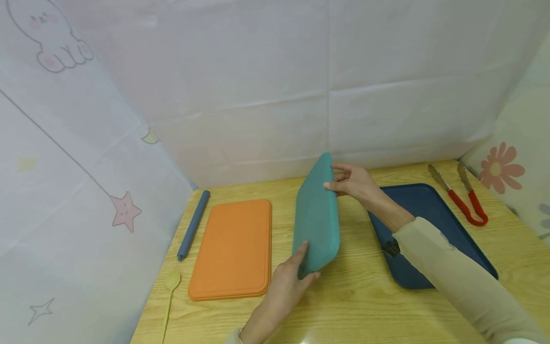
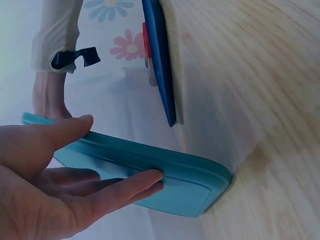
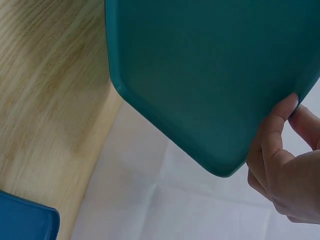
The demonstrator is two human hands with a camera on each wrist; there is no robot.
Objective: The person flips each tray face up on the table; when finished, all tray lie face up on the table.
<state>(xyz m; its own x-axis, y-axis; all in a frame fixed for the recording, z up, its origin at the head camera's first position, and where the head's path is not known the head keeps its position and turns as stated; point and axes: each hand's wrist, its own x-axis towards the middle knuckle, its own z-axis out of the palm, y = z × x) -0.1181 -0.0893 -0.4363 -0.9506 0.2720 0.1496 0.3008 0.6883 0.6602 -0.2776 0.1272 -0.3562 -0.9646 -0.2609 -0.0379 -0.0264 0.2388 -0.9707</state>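
A teal tray (image 1: 315,215) stands tilted on its edge between both hands, near the middle of the table. Its lower near corner is in the grip of my left hand (image 1: 283,289); in the left wrist view the thumb lies along the rim and the fingers (image 2: 135,185) lie on the underside. My right hand (image 1: 354,184) pinches the far right edge of the tray, with fingers (image 3: 272,132) on its hollow face in the right wrist view. A lower corner of the teal tray (image 2: 215,182) is right at the wooden surface.
An orange tray (image 1: 232,248) lies flat on the left, beside a blue rod (image 1: 194,224) and a yellow spoon (image 1: 172,282). To the right, under my right forearm, is a dark blue tray (image 1: 414,203). Red-handled tongs (image 1: 466,205) lie beyond it. Cloth walls (image 1: 258,119) border the table (image 1: 352,310).
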